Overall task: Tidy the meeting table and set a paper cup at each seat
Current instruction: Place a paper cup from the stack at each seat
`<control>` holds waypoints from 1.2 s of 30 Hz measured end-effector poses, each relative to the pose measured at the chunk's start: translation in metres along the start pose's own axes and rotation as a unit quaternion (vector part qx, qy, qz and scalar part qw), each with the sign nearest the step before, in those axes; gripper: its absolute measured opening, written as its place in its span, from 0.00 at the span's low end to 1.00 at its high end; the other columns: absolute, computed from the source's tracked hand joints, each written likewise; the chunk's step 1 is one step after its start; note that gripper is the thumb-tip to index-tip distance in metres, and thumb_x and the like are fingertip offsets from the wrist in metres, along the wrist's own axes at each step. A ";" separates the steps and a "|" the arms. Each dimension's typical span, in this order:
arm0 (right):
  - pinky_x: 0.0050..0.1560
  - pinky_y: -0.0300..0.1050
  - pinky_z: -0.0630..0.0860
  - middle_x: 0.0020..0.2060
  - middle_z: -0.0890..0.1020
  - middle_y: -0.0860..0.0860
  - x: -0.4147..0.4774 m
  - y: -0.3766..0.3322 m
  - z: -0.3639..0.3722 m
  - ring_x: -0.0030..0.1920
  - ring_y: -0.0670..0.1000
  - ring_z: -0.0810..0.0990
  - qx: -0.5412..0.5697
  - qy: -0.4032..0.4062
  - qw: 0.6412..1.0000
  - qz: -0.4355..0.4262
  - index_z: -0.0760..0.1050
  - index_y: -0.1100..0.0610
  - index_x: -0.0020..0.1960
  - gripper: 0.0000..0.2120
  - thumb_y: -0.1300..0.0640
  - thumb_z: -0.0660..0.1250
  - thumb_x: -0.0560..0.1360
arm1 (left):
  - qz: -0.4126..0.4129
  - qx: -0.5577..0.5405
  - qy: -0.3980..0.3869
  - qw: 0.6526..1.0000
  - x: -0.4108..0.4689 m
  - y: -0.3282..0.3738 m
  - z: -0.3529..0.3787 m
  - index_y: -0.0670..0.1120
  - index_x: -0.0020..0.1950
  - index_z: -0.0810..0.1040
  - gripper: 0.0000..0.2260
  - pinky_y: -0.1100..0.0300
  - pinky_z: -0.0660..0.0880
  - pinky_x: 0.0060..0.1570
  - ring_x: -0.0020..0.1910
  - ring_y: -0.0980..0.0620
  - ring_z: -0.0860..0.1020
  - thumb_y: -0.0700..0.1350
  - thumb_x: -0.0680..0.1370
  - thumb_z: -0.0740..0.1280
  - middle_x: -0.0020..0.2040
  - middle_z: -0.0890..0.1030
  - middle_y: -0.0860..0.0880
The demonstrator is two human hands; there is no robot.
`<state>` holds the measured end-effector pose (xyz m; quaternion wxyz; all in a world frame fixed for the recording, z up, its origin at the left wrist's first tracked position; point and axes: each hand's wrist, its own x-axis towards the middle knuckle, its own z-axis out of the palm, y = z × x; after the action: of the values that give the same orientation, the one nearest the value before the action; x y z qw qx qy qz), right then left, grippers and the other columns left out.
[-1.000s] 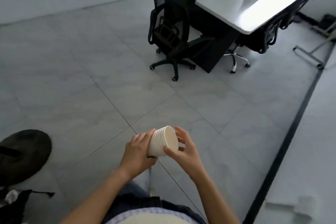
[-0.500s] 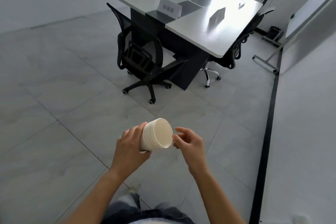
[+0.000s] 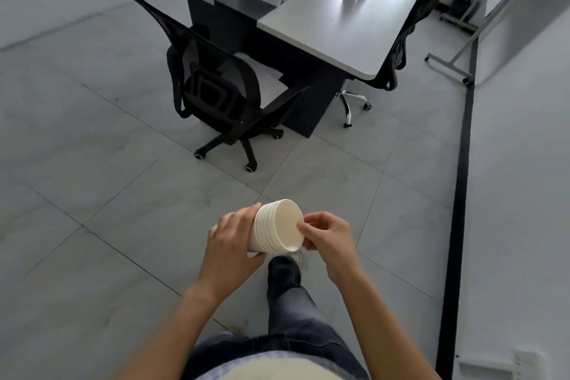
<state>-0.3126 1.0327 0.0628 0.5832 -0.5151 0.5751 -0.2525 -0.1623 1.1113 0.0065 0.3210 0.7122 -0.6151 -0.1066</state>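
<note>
Ahead, a grey meeting table (image 3: 311, 25) stands on pale floor tiles (image 3: 92, 194).

Both forearms reach forward, bare. The left hand (image 3: 229, 244) wraps around a stack of paper cups (image 3: 276, 225); the right hand (image 3: 328, 239) pinches its near-right rim with fingertips (image 3: 303, 227).
</note>
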 end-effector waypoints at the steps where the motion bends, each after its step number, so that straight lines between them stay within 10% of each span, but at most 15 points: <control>1: 0.27 0.32 0.71 0.29 0.78 0.52 0.012 -0.004 -0.004 0.25 0.44 0.73 0.003 0.002 1.000 0.001 0.76 0.61 0.39 0.02 0.66 0.68 0.70 | 0.005 0.000 -0.003 1.000 0.013 0.000 0.004 0.50 0.64 0.63 0.38 0.47 0.73 0.48 0.54 0.41 0.77 0.43 0.59 0.78 0.56 0.79 0.44; 18: 0.27 0.34 0.73 0.29 0.78 0.53 0.230 -0.096 -0.112 0.27 0.46 0.75 0.022 -0.020 0.999 -0.015 0.76 0.59 0.35 0.07 0.68 0.66 0.70 | 0.056 -0.012 -0.022 0.998 0.252 0.039 0.077 0.52 0.70 0.52 0.38 0.45 0.75 0.45 0.48 0.45 0.79 0.58 0.65 0.65 0.53 0.78 0.42; 25: 0.25 0.33 0.71 0.28 0.76 0.54 0.293 -0.126 -0.109 0.22 0.43 0.72 0.004 -0.026 1.000 -0.016 0.76 0.63 0.36 0.06 0.70 0.64 0.69 | 0.031 -0.139 -0.052 0.988 0.321 0.030 0.092 0.62 0.69 0.51 0.38 0.46 0.73 0.57 0.58 0.58 0.68 0.59 0.64 0.68 0.61 0.68 0.57; 36: 0.25 0.35 0.71 0.26 0.75 0.53 0.414 -0.221 -0.092 0.22 0.44 0.72 0.044 0.001 0.997 -0.058 0.76 0.63 0.36 0.07 0.70 0.63 0.71 | 0.054 -0.241 -0.064 0.967 0.493 -0.013 0.084 0.75 0.61 0.53 0.40 0.69 0.69 0.54 0.58 0.64 0.69 0.65 0.57 0.73 0.59 0.67 0.63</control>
<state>-0.2450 0.5617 0.1071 0.5892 -0.5214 0.5329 -0.3114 -0.0887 0.6190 0.0534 0.4487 0.5714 -0.6277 -0.2797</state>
